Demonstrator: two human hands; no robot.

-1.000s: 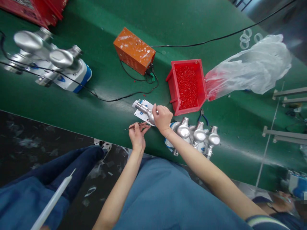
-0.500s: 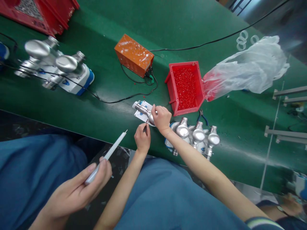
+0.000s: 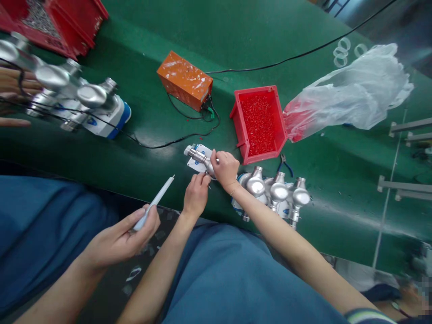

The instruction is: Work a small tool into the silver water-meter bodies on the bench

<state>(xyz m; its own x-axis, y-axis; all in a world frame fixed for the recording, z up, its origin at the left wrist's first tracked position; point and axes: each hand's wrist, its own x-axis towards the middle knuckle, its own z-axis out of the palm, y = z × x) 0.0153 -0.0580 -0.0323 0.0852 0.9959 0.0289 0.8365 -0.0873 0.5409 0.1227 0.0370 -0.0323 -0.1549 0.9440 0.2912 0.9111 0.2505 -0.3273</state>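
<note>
A silver valve-like metal fitting lies across a white and blue plate on the green bench. My right hand is closed round its rounded end and hides that part. Close beside it, my left hand is pinched at the fitting's near side. Something small and thin shows at its fingertips, too small to name. At the left, a co-worker's hand holds a pale pen-like tool with a thin tip, pointing toward my left hand.
Several similar silver fittings stand right of my hands, near pliers. Behind are a red bin of small red parts, a plastic bag and an orange box with a cable. More fittings and another co-worker hand are left.
My left hand has shifted slightly left and turned; my right hand keeps its hold. The co-worker's pen-like tool has moved slightly up, and their other hand has appeared at the far left.
</note>
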